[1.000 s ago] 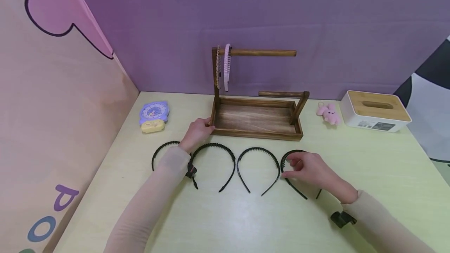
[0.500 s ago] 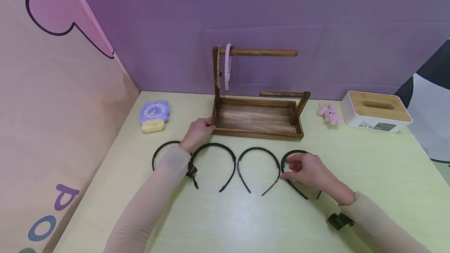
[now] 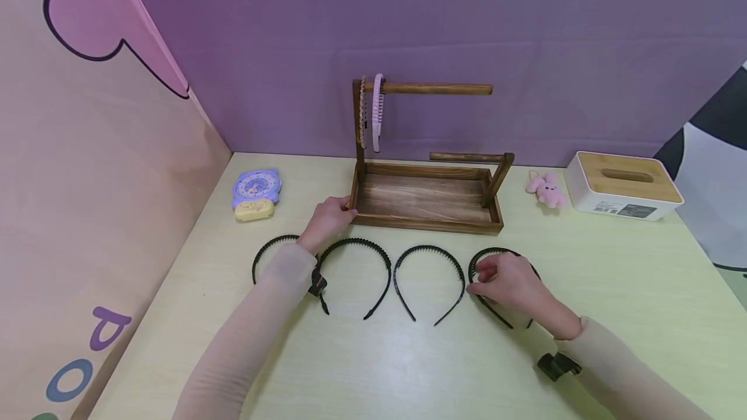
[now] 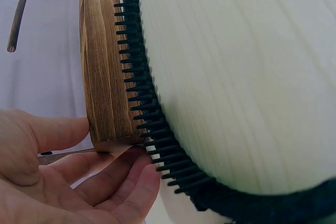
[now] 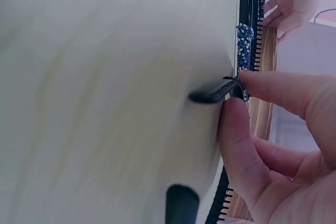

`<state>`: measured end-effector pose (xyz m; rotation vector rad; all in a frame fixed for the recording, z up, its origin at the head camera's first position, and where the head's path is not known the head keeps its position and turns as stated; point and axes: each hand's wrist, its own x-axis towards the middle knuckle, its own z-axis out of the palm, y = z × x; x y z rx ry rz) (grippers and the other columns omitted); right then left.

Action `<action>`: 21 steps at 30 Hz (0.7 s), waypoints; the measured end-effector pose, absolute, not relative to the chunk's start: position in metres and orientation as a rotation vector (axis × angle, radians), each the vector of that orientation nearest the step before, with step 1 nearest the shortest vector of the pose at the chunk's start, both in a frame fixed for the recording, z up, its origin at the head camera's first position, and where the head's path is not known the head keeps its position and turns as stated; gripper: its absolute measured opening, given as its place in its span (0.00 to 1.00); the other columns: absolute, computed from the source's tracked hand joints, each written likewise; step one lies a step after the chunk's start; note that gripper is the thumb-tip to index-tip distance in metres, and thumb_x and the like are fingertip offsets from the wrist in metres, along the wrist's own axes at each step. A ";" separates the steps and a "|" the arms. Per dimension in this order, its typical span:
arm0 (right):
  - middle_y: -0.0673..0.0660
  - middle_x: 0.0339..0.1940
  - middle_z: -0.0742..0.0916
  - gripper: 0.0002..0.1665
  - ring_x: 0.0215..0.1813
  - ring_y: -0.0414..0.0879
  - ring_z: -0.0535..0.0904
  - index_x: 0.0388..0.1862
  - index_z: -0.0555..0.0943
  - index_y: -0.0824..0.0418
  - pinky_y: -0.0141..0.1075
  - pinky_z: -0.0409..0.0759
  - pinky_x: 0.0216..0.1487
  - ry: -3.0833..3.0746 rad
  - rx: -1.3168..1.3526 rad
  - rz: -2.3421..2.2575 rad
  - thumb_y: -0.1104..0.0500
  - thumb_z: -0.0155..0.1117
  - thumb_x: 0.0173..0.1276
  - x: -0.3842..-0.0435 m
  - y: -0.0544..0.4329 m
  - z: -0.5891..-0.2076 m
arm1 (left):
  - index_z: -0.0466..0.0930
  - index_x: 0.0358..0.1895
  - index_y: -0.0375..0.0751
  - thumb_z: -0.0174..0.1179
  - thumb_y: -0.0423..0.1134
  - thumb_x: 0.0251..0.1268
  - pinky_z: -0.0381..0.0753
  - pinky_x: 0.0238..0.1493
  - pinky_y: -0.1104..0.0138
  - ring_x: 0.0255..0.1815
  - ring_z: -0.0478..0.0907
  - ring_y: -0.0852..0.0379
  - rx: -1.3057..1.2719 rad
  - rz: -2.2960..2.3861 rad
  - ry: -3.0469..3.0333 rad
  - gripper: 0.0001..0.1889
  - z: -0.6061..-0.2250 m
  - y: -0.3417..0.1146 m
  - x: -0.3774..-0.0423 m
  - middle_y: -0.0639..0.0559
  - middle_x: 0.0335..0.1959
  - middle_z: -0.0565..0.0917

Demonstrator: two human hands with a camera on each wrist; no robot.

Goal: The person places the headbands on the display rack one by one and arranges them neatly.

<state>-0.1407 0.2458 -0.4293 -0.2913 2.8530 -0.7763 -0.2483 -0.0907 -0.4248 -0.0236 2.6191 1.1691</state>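
Note:
My left hand grips the front left corner of a brown wooden rack, thumb on one face and fingers around the end in the left wrist view. My right hand pinches the left side of the rightmost black toothed headband between thumb and index finger; the palm hides part of it. Left of it lie a thin headband with speckled sides, a thicker black headband, and another black headband partly under my left forearm. A pink headband and a beaded headband hang on the rack's upper bar.
Behind on the left sit a blue toy clock and a small yellow case. A pink plush and a white tissue box stand right of the rack. The rack's short lower bar points left. A purple backdrop closes the back.
The right hand has shifted slightly left, and the rightmost headband has moved a little, its right side now showing beyond the hand. The left hand stays at the rack.

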 end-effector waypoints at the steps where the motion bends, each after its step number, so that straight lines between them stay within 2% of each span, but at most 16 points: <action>1: 0.47 0.26 0.84 0.24 0.30 0.40 0.80 0.39 0.84 0.66 0.40 0.77 0.34 2.855 -0.287 -0.764 0.50 0.78 0.49 -0.141 0.245 -0.428 | 0.63 0.71 0.43 0.53 0.42 0.72 0.65 0.25 0.67 0.18 0.62 0.60 -0.028 1.171 2.617 0.26 -0.425 -0.091 -0.248 0.44 0.58 0.76; 8: 0.47 0.25 0.84 0.22 0.22 0.37 0.77 0.39 0.84 0.67 0.43 0.77 0.37 2.880 -0.260 -0.714 0.54 0.77 0.50 -0.139 0.242 -0.426 | 0.62 0.72 0.43 0.53 0.42 0.72 0.67 0.28 0.66 0.21 0.63 0.59 -0.031 1.190 2.602 0.27 -0.426 -0.091 -0.248 0.45 0.62 0.74; 10: 0.46 0.25 0.84 0.21 0.24 0.38 0.77 0.39 0.84 0.66 0.43 0.77 0.37 2.891 -0.261 -0.703 0.54 0.76 0.50 -0.139 0.242 -0.427 | 0.62 0.72 0.43 0.53 0.42 0.72 0.67 0.28 0.65 0.22 0.64 0.58 -0.031 1.197 2.602 0.27 -0.427 -0.091 -0.248 0.45 0.61 0.74; 14: 0.46 0.25 0.84 0.18 0.29 0.42 0.79 0.38 0.85 0.66 0.43 0.77 0.37 2.918 -0.265 -0.712 0.56 0.75 0.51 -0.138 0.246 -0.425 | 0.62 0.72 0.43 0.53 0.42 0.72 0.69 0.35 0.65 0.33 0.71 0.54 -0.011 1.188 2.618 0.27 -0.427 -0.091 -0.248 0.44 0.61 0.75; 17: 0.47 0.25 0.85 0.17 0.31 0.45 0.80 0.39 0.84 0.67 0.42 0.77 0.34 2.940 -0.276 -0.723 0.58 0.73 0.52 -0.137 0.251 -0.420 | 0.62 0.71 0.42 0.52 0.42 0.72 0.70 0.39 0.64 0.39 0.73 0.53 0.005 1.185 2.624 0.27 -0.426 -0.092 -0.248 0.44 0.60 0.76; 21: 0.49 0.24 0.86 0.19 0.29 0.45 0.81 0.42 0.83 0.71 0.39 0.75 0.31 2.947 -0.289 -0.735 0.59 0.71 0.55 -0.137 0.258 -0.409 | 0.62 0.71 0.42 0.53 0.42 0.72 0.69 0.35 0.65 0.33 0.71 0.55 -0.006 1.195 2.617 0.27 -0.425 -0.092 -0.247 0.44 0.58 0.77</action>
